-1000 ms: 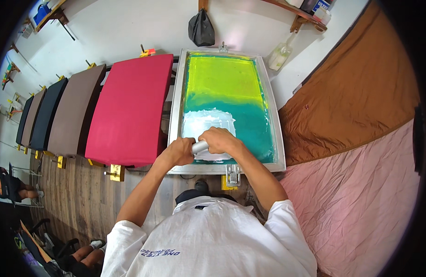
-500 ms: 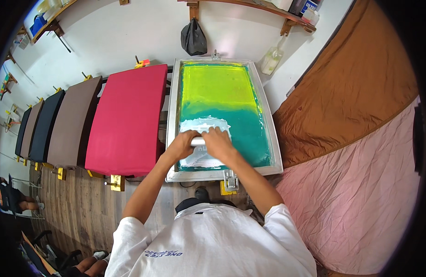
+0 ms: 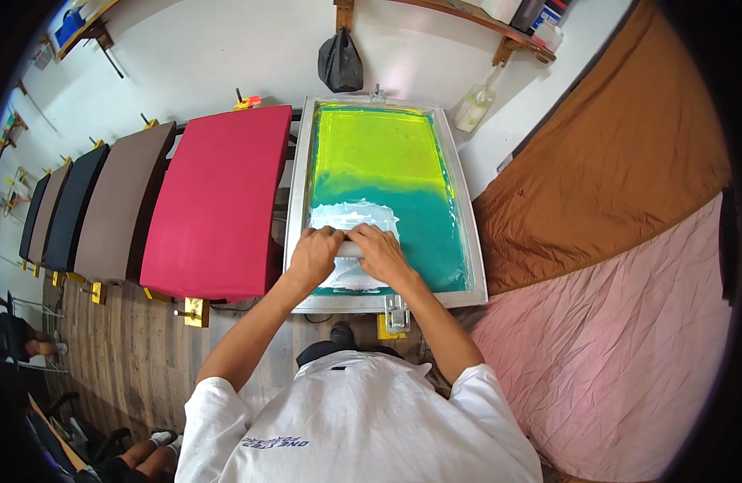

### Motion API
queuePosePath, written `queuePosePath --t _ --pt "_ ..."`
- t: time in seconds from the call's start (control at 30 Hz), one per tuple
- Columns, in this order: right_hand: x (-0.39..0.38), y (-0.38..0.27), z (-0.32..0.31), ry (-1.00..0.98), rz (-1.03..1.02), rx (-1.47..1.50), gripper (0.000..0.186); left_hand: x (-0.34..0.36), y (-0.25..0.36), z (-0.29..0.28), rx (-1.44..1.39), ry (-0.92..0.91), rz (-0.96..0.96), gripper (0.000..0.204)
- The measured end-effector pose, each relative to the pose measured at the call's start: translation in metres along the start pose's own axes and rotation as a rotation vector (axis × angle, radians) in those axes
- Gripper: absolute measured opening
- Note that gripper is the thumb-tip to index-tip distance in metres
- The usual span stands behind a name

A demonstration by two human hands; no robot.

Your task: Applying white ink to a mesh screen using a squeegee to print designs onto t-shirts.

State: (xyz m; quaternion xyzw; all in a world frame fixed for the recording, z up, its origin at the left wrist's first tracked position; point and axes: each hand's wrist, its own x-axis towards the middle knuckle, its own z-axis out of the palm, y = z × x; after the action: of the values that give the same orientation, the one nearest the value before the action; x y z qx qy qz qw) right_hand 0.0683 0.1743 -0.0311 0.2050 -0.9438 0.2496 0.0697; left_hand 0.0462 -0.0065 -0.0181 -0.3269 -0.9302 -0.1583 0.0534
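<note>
Both my hands grip a pale, rounded squeegee handle (image 3: 349,249) over the screen. My left hand (image 3: 313,256) is closed on its left part, my right hand (image 3: 377,253) on its right part, with the two close together. Beneath them a patch of pale, whitish ink (image 3: 351,212) covers the lower left of the screen mesh (image 3: 423,241), which is teal below and lime yellow above, in a metal frame (image 3: 457,193). The squeegee's blade is hidden or too unclear to tell. A metal clamp (image 3: 396,314) holds the frame's near edge.
Padded platens, red (image 3: 212,201), brown (image 3: 117,209) and black, line the left. Brown (image 3: 596,161) and pink fabric (image 3: 596,346) spread at the right. A shelf (image 3: 467,16), black bag (image 3: 340,64) and bottle (image 3: 473,109) are on the wall. People's legs (image 3: 142,457) show at lower left.
My left hand has moved a little up the screen, so the handle, tilted a second ago, now lies about level. The view has shifted slightly. Both hands keep their grip.
</note>
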Motion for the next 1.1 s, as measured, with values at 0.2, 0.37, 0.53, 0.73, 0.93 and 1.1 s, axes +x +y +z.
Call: queuePosePath --t 0.2,0.37,0.53,0.73,0.93,1.1 --pt "-0.038 -0.011 0.003 -0.032 0.053 -0.022 0.049 -0.030 0.026 0.023 0.082 0.056 0.038 0.041" --pt "-0.028 -0.001 -0.013 -0.055 0.090 0.003 0.046 -0.005 0.025 0.004 -0.080 -0.039 0.024 0.036" --pt "0.027 0.011 -0.019 -0.161 0.121 -0.079 0.035 0.033 -0.025 0.017 -0.249 -0.092 -0.086 0.026" --pt "0.027 0.016 -0.014 -0.211 0.219 -0.032 0.032 0.030 -0.026 0.022 -0.334 -0.055 -0.069 0.032" --pt "-0.036 -0.020 -0.010 -0.100 0.183 -0.013 0.023 -0.028 0.014 0.023 -0.345 0.038 -0.047 0.030" --pt "-0.036 -0.033 -0.027 -0.242 0.234 -0.044 0.035 -0.033 0.022 0.005 -0.370 -0.088 -0.069 0.034"
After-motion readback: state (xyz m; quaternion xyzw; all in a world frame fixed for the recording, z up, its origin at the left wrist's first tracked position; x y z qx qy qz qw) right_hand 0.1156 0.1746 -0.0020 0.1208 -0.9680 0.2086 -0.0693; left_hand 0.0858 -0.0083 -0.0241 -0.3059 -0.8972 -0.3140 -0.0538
